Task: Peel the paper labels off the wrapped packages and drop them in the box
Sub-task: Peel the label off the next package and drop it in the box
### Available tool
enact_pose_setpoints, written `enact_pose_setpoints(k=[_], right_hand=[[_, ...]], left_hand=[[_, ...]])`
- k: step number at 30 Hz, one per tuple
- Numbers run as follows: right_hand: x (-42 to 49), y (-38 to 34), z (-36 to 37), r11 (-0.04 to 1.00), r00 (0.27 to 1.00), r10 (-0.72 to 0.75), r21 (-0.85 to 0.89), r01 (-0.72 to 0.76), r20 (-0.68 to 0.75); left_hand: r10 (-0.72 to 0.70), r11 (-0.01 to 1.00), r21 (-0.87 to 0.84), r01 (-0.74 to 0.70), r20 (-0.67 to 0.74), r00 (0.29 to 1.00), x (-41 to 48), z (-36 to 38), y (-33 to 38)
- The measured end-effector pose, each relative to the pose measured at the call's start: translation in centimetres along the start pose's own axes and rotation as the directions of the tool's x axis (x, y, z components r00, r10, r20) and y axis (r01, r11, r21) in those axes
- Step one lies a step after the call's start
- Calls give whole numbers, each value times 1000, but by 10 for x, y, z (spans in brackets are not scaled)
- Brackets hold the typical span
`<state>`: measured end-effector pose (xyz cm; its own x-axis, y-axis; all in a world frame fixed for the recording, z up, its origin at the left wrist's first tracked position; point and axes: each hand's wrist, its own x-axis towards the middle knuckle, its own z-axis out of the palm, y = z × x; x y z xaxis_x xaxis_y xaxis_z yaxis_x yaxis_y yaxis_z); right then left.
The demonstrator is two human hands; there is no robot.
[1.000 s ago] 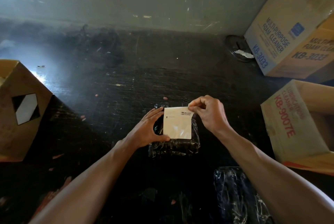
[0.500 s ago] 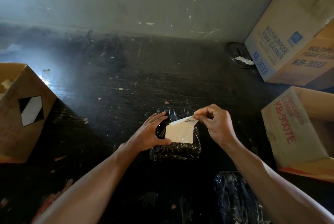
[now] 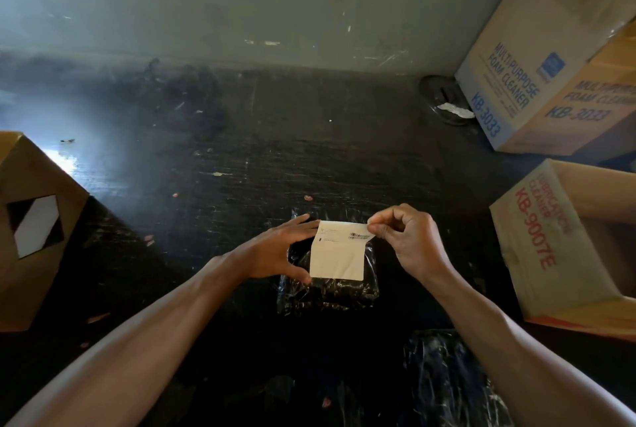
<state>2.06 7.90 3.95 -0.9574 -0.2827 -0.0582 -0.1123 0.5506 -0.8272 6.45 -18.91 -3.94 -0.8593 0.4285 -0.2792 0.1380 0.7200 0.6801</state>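
Note:
A small package point(image 3: 330, 290) wrapped in shiny black plastic lies on the dark table. A cream paper label point(image 3: 339, 256) sits on top of it, its upper strip with a barcode folded up. My right hand point(image 3: 409, 240) pinches the label's top right corner between thumb and fingers. My left hand point(image 3: 280, 251) holds the package's left side, thumb at the label's lower left corner, fingers behind its top left. An open cardboard box point(image 3: 537, 254) marked in red stands at the right.
A second wrapped package point(image 3: 444, 382) lies near the bottom right. A closed foam cleaner carton point(image 3: 537, 58) leans at the back right beside a dark round lid point(image 3: 444, 103). Another cardboard box point(image 3: 38, 230) stands at the left. A wall runs behind.
My right hand has kept hold of the label's top right corner. The upper edge, bent diagonally half a second ago, now stands folded up evenly across the width. My left hand stays on the package.

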Motion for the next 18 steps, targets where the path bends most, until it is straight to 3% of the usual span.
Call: enact_pose_setpoints(k=[6, 18], right_hand=[[-3, -2, 4, 1000, 1000, -20, 15, 20, 0], [-12, 5, -10, 993, 994, -106, 50, 106, 5]], left_hand=[[-47, 998, 32, 47, -4, 999, -3, 3, -4], [-52, 993, -110, 53, 15, 999, -9, 4, 2]])
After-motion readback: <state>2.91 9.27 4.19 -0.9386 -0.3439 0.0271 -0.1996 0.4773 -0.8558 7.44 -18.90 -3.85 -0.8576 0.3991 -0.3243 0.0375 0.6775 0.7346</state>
